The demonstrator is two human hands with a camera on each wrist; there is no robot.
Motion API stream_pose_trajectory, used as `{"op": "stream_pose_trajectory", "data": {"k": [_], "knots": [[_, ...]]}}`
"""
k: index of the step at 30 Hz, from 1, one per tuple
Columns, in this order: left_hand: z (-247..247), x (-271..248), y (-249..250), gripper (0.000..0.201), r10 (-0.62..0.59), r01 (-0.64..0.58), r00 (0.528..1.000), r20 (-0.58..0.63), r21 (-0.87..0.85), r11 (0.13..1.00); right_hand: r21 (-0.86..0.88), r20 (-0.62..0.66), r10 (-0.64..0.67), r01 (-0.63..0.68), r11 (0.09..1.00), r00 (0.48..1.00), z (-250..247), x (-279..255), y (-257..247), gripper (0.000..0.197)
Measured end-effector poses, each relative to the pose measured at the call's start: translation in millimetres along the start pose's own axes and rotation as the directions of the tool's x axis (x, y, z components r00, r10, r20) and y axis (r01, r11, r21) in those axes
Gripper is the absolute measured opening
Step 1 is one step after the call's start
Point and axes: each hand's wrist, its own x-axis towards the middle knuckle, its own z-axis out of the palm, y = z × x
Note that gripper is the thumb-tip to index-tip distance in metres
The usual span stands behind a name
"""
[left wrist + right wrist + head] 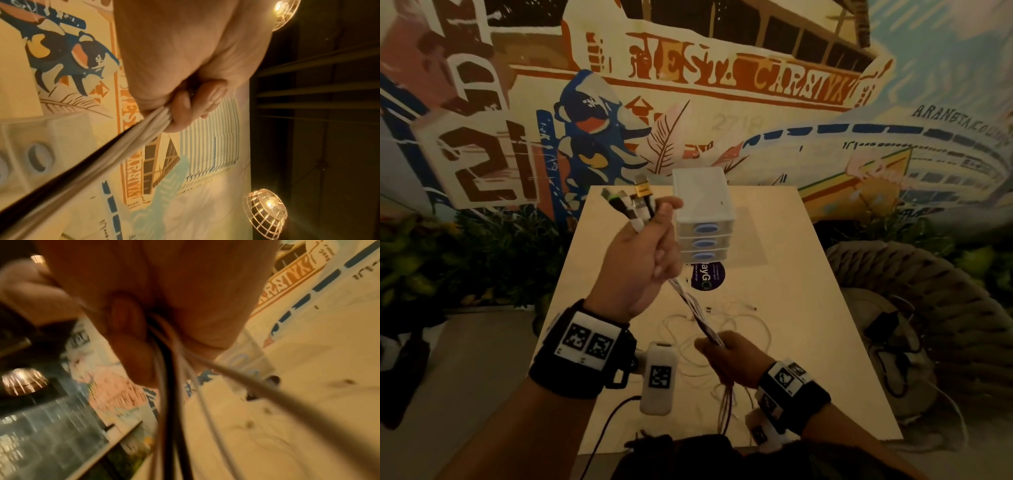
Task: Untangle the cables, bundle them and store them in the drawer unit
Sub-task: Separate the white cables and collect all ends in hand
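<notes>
Left hand point(635, 263) fingers point(183, 101) clamp the gathered cables point(697, 317) just below their connector ends point(630, 202), right hand point(732, 359) fingers point(133, 344), blurred, grip the same taut strands lower down, above thin white loops on the pale tabletop point(808, 274), before the translucent three-drawer unit point(703, 212).

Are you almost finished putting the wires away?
About halfway. Done: several cables are gathered side by side, their plugs sticking out above the left hand. In hand: the right hand holds the same bunch lower down, pulled straight between both hands. Left: thin white loops still lie on the table, nothing is coiled, and the drawer unit has all three drawers closed.
</notes>
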Motion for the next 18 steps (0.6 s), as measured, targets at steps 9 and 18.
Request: {"op": "stream_pose_trajectory", "data": {"k": [9, 18], "knots": [[-11.9, -1.3, 17.7, 0.041, -0.057, 0.058, 0.998, -0.028, 0.04, 0.998, -0.365, 0.161, 0.251, -0.178, 0.914, 0.955, -7.0, -38.3, 88.5, 0.048], [30.9, -20.1, -15.8, 0.044, -0.151, 0.112, 0.985, 0.082, 0.357, 0.927, -0.336, -0.24, -0.558, 0.471, 0.816, 0.794, -105.6, -72.1, -109.3, 0.079]]}}
